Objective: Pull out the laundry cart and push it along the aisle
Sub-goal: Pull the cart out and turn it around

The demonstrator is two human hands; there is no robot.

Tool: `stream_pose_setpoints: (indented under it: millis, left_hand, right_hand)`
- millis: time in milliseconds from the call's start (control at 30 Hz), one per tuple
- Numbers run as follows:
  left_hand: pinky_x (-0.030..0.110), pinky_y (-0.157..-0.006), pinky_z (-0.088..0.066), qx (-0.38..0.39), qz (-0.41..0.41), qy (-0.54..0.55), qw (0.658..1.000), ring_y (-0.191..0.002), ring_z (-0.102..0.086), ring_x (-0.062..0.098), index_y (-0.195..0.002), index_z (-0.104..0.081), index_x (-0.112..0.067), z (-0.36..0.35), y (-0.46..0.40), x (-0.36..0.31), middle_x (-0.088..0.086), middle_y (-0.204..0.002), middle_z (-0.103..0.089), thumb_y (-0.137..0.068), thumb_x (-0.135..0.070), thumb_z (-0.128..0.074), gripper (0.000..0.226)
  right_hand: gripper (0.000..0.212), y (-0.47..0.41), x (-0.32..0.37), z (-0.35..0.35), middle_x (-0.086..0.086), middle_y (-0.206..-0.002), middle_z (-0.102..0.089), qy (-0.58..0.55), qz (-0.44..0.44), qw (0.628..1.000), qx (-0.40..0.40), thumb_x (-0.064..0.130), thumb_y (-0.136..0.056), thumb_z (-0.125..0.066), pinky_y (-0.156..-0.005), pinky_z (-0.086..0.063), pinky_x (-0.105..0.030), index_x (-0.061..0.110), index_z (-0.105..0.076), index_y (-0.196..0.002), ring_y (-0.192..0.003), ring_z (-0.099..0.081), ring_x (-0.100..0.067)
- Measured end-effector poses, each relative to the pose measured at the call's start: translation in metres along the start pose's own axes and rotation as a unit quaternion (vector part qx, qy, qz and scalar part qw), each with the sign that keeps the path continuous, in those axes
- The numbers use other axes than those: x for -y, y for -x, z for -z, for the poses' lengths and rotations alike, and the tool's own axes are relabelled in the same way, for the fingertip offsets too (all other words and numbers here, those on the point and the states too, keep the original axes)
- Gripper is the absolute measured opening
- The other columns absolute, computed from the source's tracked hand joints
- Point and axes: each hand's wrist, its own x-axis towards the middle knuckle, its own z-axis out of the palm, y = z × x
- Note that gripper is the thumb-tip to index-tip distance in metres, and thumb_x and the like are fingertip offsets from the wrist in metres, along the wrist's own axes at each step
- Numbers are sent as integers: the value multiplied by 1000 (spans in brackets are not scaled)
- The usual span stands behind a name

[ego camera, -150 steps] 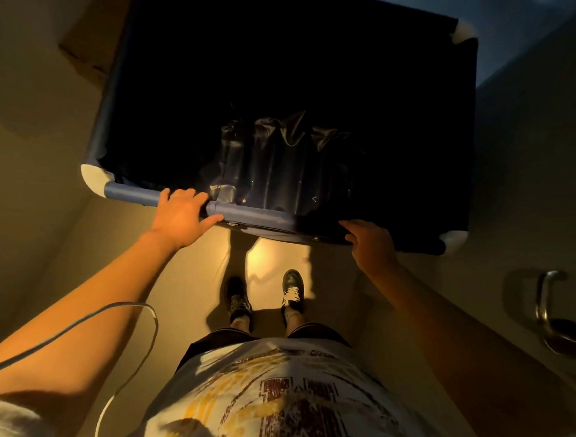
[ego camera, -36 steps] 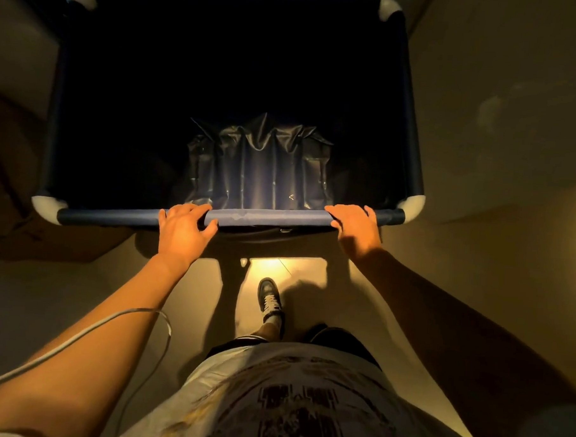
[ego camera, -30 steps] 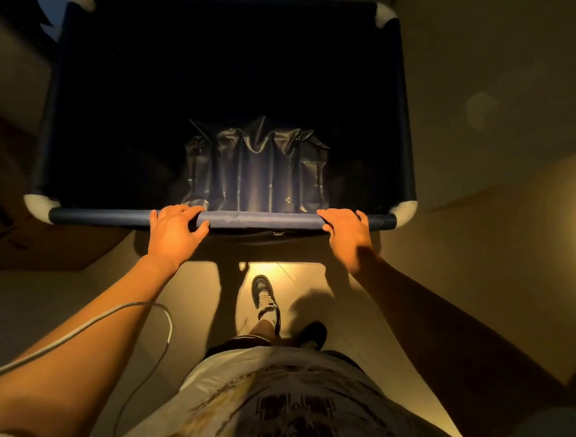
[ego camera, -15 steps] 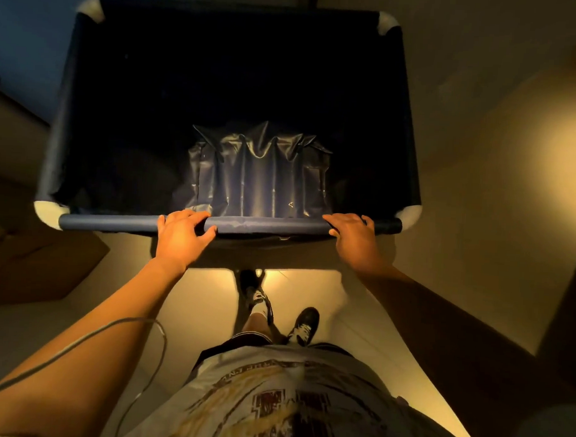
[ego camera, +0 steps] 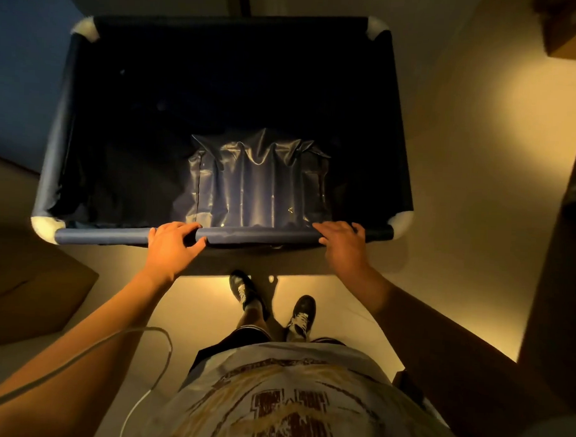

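The laundry cart (ego camera: pixel 54 162) is a deep rectangular bin of dark blue fabric with white corner caps, seen from above in a dim aisle. Its inside is dark; only a creased fabric panel on the near wall catches light. My left hand (ego camera: pixel 171 246) grips the near rim bar (ego camera: pixel 256 235) left of centre, fingers curled over it and thumb underneath. My right hand (ego camera: pixel 343 244) holds the same bar towards the right corner, fingers curled over the top.
A flat brown cardboard box (ego camera: pixel 29 293) lies on the floor at the left. Another box (ego camera: pixel 572 29) sits at the top right, and a dark wall edge (ego camera: pixel 555 263) runs down the right side. My two shoes (ego camera: pixel 269 303) are just behind the cart. Pale floor stretches right of the cart.
Since five seconds ago the cart has swung round and straightened in front of me and rolled forward. Both hands have stayed on the near bar, and my feet have stepped after it.
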Motion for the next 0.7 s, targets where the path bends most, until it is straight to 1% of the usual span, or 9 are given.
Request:
stream_pose_setpoints:
  millis: [200, 333, 433, 567, 700]
  left_hand:
    - [62, -114, -36, 11, -18, -15, 1000, -122, -58, 30, -134, -64, -29, -14, 6, -23, 7, -126, -68, -95, -51, -60, 45]
    - [60, -113, -37, 18, -34, -31, 999, -121, -58, 30, -134, -64, -29, -23, 12, -41, 6, -124, -68, -95, -53, -60, 46]
    - [59, -115, -36, 14, -47, -36, 998, -120, -58, 31, -134, -64, -29, -31, 17, -56, 5, -121, -68, -95, -53, -60, 46]
    - [60, -116, -33, 28, -76, -34, 996, -118, -60, 31, -134, -63, -30, -41, 23, -78, 4, -116, -69, -96, -52, -58, 44]
    - [58, -117, -33, 55, -115, -62, 990, -120, -59, 28, -135, -61, -33, -49, 27, -99, 3, -122, -68, -97, -58, -52, 47]
  right_hand:
    - [55, 27, -28, -2, 9, -145, -56, -8, -15, 1000, -7, 13, -94, -60, -119, -20, -44, 37, -49, -143, -137, -46, -15]
    - [61, 45, -45, -2, 8, -145, -55, -3, -33, 999, -7, 10, -91, -63, -121, -20, -44, 36, -47, -144, -138, -44, -15]
    - [64, 61, -60, -3, 7, -144, -56, 3, -42, 999, -23, 10, -89, -65, -123, -20, -47, 35, -47, -144, -138, -45, -17]
    - [54, 79, -82, -4, 6, -144, -56, -1, -61, 997, -37, 12, -95, -57, -125, -17, -46, 34, -49, -144, -139, -44, -18]
    - [47, 96, -103, -2, 4, -141, -60, -34, -100, 992, -64, 12, -97, -54, -124, -18, -45, 30, -56, -140, -138, -47, -18]
